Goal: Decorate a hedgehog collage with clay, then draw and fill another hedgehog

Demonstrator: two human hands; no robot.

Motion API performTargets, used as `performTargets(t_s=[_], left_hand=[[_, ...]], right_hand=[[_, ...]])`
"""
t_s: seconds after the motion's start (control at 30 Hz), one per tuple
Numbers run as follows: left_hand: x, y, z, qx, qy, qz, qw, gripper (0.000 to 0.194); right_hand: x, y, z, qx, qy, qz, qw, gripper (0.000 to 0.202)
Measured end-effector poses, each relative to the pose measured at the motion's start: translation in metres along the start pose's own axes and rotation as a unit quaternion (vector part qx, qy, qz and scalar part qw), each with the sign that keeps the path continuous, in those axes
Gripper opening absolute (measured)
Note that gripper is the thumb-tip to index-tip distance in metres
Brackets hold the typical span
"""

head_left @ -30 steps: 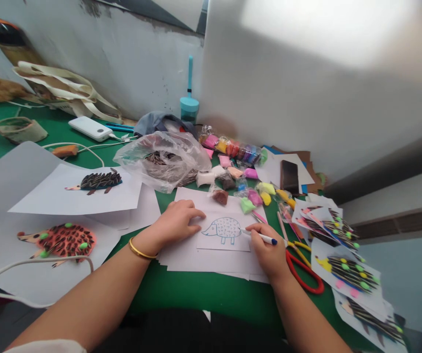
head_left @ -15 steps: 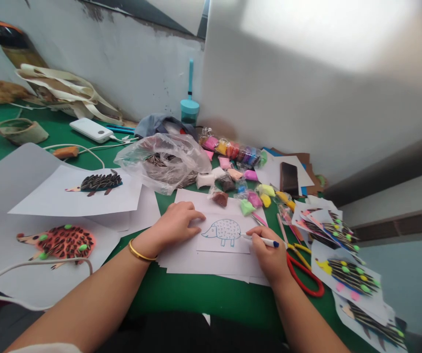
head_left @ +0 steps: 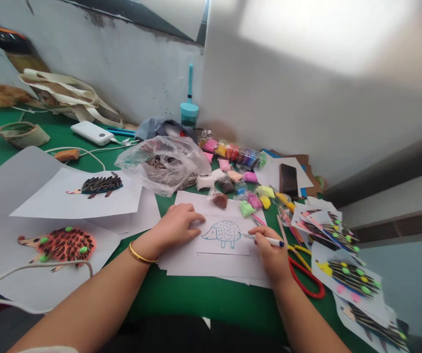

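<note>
My right hand [head_left: 272, 255] is closed round a white marker [head_left: 269, 240] with a blue end. The marker's tip is by the rear edge of a hedgehog drawing [head_left: 225, 231], done in blue line with short marks over its back. It is on a small sheet of white paper [head_left: 211, 249] lying on larger white sheets [head_left: 181, 264]. My left hand [head_left: 179, 223] rests on the paper left of the drawing, fingers apart, holding nothing. A gold bangle [head_left: 140, 254] circles the left wrist.
Red-and-yellow scissors [head_left: 308, 284] lie right of my right hand. Small packs of coloured clay [head_left: 247, 208] and a plastic bag of seeds [head_left: 164, 164] sit beyond the paper. Finished hedgehog pictures [head_left: 67, 245] lie left, more cards [head_left: 350, 277] right. A phone [head_left: 288, 179] and power bank [head_left: 91, 133] are farther back.
The marker and my right hand have shifted very slightly to the right, away from the drawing's rear edge. The whole view has moved a little; my left hand stays on the paper.
</note>
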State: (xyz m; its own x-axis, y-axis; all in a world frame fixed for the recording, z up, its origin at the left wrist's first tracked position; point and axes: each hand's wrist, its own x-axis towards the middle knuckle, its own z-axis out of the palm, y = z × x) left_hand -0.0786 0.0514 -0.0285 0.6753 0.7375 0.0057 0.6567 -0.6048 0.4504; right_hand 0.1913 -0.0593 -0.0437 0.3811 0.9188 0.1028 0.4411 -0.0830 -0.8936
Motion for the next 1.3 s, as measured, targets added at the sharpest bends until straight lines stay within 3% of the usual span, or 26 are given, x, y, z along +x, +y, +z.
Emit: performTargets(t_s=[0.2,0.47,0.67,0.83,0.9,1.0,1.13,1.3], left_hand=[[-0.001,-0.001,0.0,-0.005,-0.001,0.002,1.0,0.03],[0.001,-0.004,0.002,-0.017,0.012,-0.006,1.0,0.033],[0.004,-0.009,0.007,-0.041,0.055,0.005,0.998,0.038],[0.005,-0.005,0.011,-0.181,0.122,0.029,0.975,0.051],[0.005,0.0,0.013,-0.252,0.124,0.027,0.959,0.062],[0.003,0.009,0.015,-0.304,0.135,0.038,0.942,0.076],[-0.001,0.02,0.018,-0.305,0.175,0.06,0.934,0.073],[-0.004,0.028,0.021,-0.273,0.155,0.074,0.946,0.084]], right_hand=[[0.015,0.017,0.005,0.116,0.052,0.064,0.99,0.031],[0.011,0.011,0.01,0.06,0.021,-0.009,0.998,0.035],[0.009,0.007,0.016,0.034,0.007,-0.04,0.999,0.039],[0.004,-0.001,0.012,0.056,0.039,-0.043,0.997,0.036],[0.002,-0.007,0.01,0.071,0.046,-0.05,0.995,0.03],[-0.001,-0.019,0.009,0.127,-0.024,-0.045,0.991,0.023],[-0.002,-0.033,0.016,0.229,-0.138,-0.035,0.963,0.02],[0.003,-0.046,0.028,0.272,-0.145,-0.027,0.951,0.02]])
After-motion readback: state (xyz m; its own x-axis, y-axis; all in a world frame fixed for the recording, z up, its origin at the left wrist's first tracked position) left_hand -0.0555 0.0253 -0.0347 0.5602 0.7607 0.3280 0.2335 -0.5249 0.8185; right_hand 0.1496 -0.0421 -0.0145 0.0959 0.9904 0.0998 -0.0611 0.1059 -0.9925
